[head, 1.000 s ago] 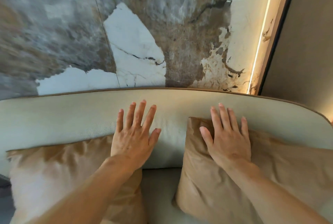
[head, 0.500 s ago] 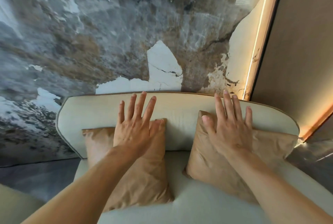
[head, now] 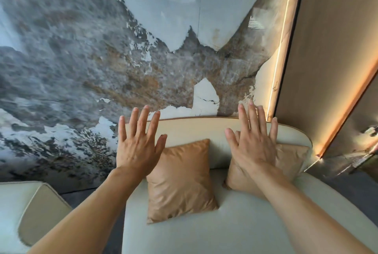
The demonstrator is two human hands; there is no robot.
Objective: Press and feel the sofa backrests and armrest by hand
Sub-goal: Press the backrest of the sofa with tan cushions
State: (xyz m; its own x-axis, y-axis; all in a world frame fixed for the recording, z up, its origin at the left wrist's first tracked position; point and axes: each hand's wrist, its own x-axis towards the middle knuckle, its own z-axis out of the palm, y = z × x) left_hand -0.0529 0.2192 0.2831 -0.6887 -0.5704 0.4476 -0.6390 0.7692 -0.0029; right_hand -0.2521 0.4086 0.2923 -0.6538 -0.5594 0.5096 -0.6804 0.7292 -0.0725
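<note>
Hovering both palms, left hand & right hand, fingers splayed wide (gripping nothing), we risk pressing cushions vs. the backrest.

Cream curved sofa backrest, two tan cushions leaning.

A marble-patterned wall in grey, brown and white fills the background, blurred on the left. A lit vertical strip runs along its right edge, beside a tan panel. Dark grey floor shows lower right. A second pale seat stands lower left.
</note>
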